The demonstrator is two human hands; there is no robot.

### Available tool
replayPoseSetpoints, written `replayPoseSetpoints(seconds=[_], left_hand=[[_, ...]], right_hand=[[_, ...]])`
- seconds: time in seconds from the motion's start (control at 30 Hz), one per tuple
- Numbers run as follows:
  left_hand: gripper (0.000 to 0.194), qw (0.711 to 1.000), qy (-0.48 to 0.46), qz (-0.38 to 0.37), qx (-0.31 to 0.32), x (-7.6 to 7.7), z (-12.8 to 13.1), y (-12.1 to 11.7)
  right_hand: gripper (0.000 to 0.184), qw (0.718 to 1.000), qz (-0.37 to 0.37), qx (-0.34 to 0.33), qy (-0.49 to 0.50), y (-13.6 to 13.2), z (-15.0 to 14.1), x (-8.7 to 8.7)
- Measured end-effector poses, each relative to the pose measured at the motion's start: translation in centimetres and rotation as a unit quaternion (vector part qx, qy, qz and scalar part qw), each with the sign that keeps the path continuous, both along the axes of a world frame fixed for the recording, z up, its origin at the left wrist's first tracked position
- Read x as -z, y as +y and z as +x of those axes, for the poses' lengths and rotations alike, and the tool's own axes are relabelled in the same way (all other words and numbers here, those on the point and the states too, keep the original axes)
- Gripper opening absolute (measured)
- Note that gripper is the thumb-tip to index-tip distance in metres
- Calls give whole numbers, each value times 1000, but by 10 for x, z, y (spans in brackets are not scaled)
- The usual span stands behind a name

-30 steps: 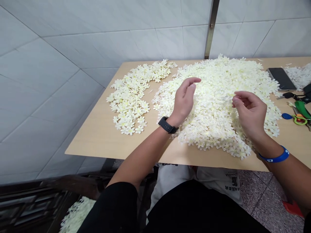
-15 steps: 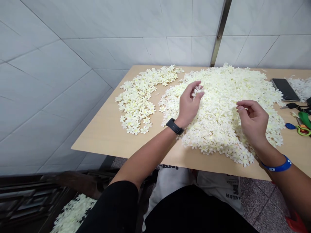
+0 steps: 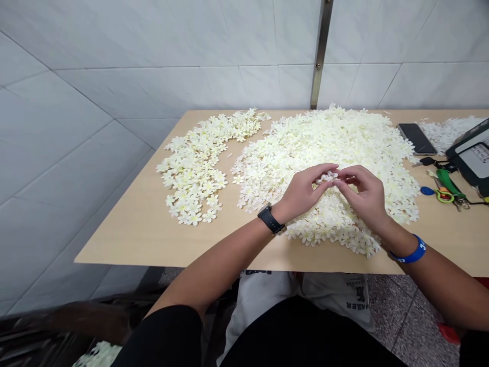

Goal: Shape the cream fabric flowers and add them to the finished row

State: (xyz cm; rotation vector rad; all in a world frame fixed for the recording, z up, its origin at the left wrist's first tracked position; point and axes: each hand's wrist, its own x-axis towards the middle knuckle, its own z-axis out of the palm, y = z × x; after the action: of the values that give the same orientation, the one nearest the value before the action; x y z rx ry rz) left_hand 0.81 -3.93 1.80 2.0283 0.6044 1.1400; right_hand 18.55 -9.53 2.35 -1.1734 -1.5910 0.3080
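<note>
A big heap of cream fabric flowers [image 3: 344,137] covers the middle of the wooden table [image 3: 145,229]. Above its near part my two hands meet. My left hand [image 3: 303,192], with a black watch on the wrist, pinches a small white flower [image 3: 327,177] at the fingertips. My right hand [image 3: 362,196], with a blue wristband, has its fingers closed on the same flower from the other side. To the left lies a thinner, spread-out patch of flowers [image 3: 198,163].
A dark phone [image 3: 416,138] lies at the right of the heap, with keys, green-handled scissors [image 3: 445,186] and a dark case [image 3: 471,153] beyond it. More white flowers [image 3: 445,130] sit at the far right. A tiled wall stands behind and left. Flowers [image 3: 97,354] also lie on the floor.
My hands were apart over the heap; the left picked up a flower, and both have come together at the near middle, pinching it. The view shifted a little.
</note>
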Motion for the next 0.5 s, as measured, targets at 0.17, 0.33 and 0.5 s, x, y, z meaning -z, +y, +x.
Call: replayPoseSetpoints(seconds=[0.17, 0.33, 0.5], left_hand=[[33, 999, -33, -41, 9, 2, 3, 0], [36, 998, -57, 5, 0, 5, 2, 3], [34, 991, 22, 130, -17, 4, 1, 0]], right_hand=[[4, 998, 3, 70, 3, 3, 6, 0], [10, 995, 32, 92, -7, 4, 8, -1], [5, 998, 30, -39, -44, 0, 0, -4]])
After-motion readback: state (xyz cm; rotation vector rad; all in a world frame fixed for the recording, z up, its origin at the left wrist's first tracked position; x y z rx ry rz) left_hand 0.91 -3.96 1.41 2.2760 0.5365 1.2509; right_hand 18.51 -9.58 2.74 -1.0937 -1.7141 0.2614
